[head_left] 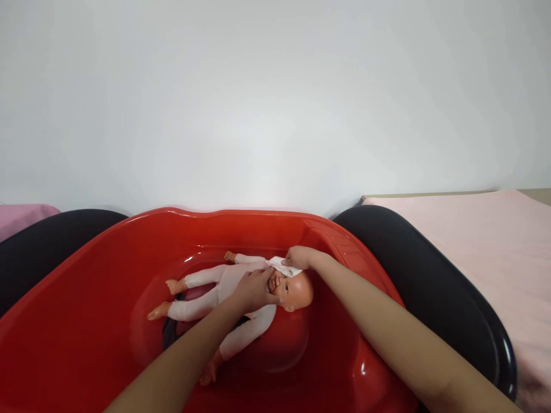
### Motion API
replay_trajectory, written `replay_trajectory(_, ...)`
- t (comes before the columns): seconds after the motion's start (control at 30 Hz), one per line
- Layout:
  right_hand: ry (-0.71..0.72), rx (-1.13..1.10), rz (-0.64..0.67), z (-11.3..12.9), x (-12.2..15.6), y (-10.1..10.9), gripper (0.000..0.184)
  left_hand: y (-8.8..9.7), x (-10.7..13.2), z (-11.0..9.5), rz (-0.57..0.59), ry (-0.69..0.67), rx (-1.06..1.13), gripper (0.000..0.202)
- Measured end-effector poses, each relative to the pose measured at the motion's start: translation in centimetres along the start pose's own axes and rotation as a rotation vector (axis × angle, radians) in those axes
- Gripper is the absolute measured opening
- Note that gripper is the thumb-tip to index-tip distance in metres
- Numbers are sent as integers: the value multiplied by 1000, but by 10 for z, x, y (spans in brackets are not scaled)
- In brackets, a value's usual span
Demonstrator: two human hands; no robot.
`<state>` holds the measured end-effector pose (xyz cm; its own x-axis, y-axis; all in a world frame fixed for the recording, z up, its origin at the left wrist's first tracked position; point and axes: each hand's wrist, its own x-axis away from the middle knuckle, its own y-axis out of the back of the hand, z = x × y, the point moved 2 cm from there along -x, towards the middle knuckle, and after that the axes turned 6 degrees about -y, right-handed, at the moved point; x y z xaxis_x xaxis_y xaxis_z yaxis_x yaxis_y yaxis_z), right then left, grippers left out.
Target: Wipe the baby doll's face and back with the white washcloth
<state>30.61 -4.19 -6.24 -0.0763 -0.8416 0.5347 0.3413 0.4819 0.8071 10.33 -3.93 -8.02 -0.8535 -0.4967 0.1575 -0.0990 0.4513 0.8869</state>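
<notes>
A baby doll (243,281) in a white suit lies on its back in a red baby bathtub (99,298), head to the right and feet to the left. My left hand (256,289) is closed at the doll's neck and chin, its fingers partly hidden. Pinched in my right hand (299,258) is a white cloth (282,265), which touches the far side of the doll's face. Something dark (170,332) shows under the doll's legs and back, mostly covered.
Black rounded supports flank the tub on the left (51,241) and on the right (413,275). A pale pink sheet (469,241) covers the surface at right. Pink fabric (21,218) shows at far left. Behind the tub rises a white wall (267,103).
</notes>
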Motion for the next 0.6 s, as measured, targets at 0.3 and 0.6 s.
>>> replay_trajectory(0.3,35,-202,50,4,5,-5,44,-4,0,1,-8,3,-67,45)
replay_trajectory(0.6,-38,-111,50,-4,2,-3,38,0,1,-1,11,13,-10,64)
